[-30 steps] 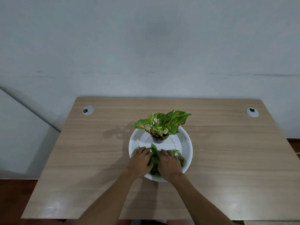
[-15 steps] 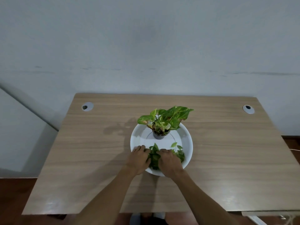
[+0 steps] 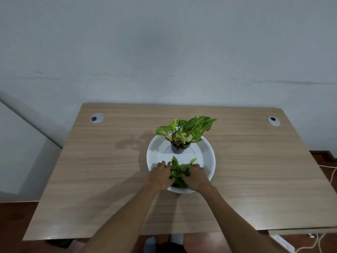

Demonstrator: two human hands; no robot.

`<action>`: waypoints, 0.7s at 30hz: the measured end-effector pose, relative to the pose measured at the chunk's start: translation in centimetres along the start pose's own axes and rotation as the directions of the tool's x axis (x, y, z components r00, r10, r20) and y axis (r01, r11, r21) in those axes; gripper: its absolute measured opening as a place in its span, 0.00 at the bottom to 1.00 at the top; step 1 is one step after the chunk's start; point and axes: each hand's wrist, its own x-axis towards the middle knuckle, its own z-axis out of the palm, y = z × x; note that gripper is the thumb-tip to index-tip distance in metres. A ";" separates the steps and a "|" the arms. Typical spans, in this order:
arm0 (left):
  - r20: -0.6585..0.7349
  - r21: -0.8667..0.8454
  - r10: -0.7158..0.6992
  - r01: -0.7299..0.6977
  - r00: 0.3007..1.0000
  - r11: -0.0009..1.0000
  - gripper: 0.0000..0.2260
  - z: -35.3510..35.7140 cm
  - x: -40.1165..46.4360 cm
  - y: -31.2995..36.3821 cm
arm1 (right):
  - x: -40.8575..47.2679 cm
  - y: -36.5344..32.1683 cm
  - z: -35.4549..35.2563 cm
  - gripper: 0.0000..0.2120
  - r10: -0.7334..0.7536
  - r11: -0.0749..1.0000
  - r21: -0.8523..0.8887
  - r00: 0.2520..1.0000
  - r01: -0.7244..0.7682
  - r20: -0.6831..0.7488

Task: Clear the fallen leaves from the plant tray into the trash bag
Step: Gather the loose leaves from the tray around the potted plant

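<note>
The fallen leaves (image 3: 178, 173) lie bunched between the left hand (image 3: 160, 175) and right hand (image 3: 197, 177), at the near side of the white tray (image 3: 209, 161). Both hands cup loosely against the pile, fingers curled. The leaves are green and overlapping.

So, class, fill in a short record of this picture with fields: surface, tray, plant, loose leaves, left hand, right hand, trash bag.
surface: wooden table against a pale wall
tray: round white plant tray, near the table's middle
plant: small potted plant, upright in a dark pot on the tray's far half
loose leaves: green pile of fallen leaves on the tray's near side
left hand: left hand cupped against the pile's left side
right hand: right hand cupped against its right side
trash bag: not in view
</note>
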 end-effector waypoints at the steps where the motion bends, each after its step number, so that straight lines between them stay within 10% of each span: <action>1: 0.005 -0.038 -0.015 0.016 1.000 0.999 0.24 -0.1 -0.1 0.2 | -0.2 -0.2 0.5 0.17 0.007 1.000 -0.009 1.000 -0.007 -0.008; 7: 0.123 -0.371 -0.062 0.104 0.990 0.923 0.16 -1.1 0.4 0.4 | -0.7 -1.8 1.8 0.19 0.002 0.995 0.099 0.999 -0.007 0.048; 14: 0.246 -0.337 -0.036 0.121 0.969 0.934 0.07 -2.4 0.7 -0.6 | 0.0 -2.7 2.5 0.14 -0.120 0.990 0.071 0.993 0.118 0.019; 21: -0.031 -0.260 -0.041 0.031 0.999 0.965 0.16 -2.9 1.3 -0.9 | 0.5 -2.3 1.3 0.27 -0.117 0.992 0.050 0.993 0.117 0.007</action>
